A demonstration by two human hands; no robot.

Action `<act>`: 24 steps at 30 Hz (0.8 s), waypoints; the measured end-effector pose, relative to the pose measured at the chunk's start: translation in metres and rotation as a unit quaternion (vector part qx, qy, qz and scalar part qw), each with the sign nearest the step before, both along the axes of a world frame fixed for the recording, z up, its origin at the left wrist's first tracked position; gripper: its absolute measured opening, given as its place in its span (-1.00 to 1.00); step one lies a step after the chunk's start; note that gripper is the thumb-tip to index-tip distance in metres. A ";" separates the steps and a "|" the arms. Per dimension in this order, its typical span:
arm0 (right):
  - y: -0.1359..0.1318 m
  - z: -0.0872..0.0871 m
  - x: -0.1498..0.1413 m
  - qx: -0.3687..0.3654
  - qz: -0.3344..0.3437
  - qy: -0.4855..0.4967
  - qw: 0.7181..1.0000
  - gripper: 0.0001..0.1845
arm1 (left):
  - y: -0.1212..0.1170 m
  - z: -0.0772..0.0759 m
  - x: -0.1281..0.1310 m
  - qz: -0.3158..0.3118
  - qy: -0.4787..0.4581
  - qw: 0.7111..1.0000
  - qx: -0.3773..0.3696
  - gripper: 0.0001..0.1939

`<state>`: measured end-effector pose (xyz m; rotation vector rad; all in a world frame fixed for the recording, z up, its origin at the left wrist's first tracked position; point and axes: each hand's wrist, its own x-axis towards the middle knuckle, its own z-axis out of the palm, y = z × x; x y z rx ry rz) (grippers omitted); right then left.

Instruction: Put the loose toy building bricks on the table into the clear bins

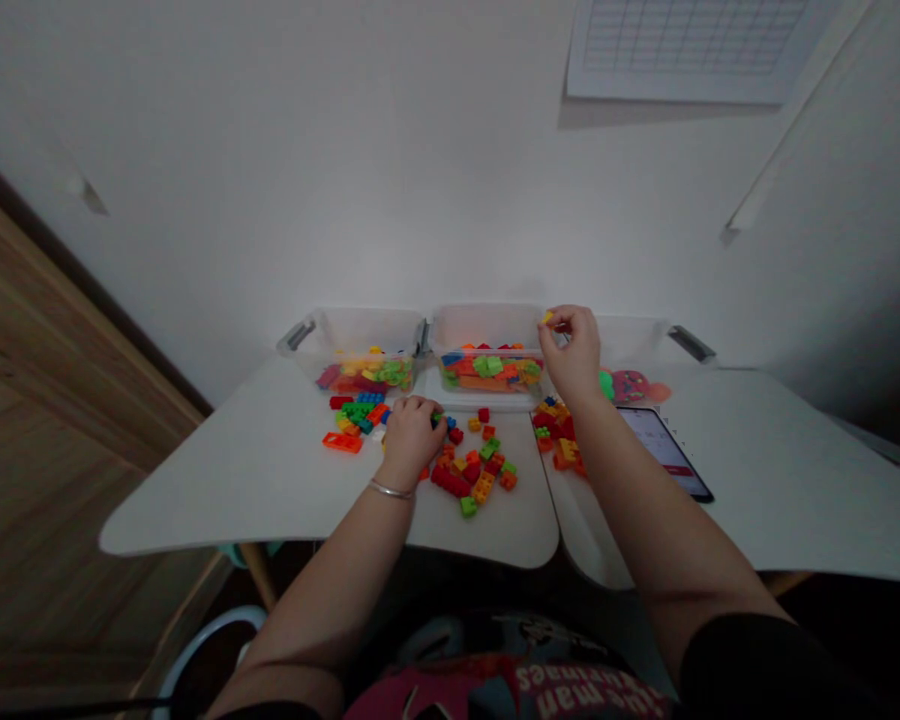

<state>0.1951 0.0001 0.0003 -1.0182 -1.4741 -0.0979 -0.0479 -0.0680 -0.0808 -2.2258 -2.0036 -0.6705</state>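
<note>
My right hand (574,352) is raised beside the right wall of the middle clear bin (487,322), pinching a small yellow toy brick (547,317) between thumb and fingers. Down among the loose bricks on the table, my left hand (412,437) has its fingers curled; a bit of green and blue shows at its fingertips, but what it grips is mostly hidden. To its right lies a pile of red, orange, yellow and green bricks (483,487). Several green and blue bricks (358,410) lie to its left, with an orange frame-shaped piece (342,442) nearby.
A left clear bin (367,325) holds mixed pieces; a right clear bin (634,330) stands partly behind my right hand. More bricks (556,432) and a phone (664,450) lie near my right forearm. A seam divides the white tables (217,490) before the wall.
</note>
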 end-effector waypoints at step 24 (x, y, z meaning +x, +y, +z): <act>0.066 -0.003 0.000 -0.257 0.058 -0.013 0.965 -0.78 | 0.002 -0.003 -0.002 -0.004 -0.002 1.000 0.000 -0.78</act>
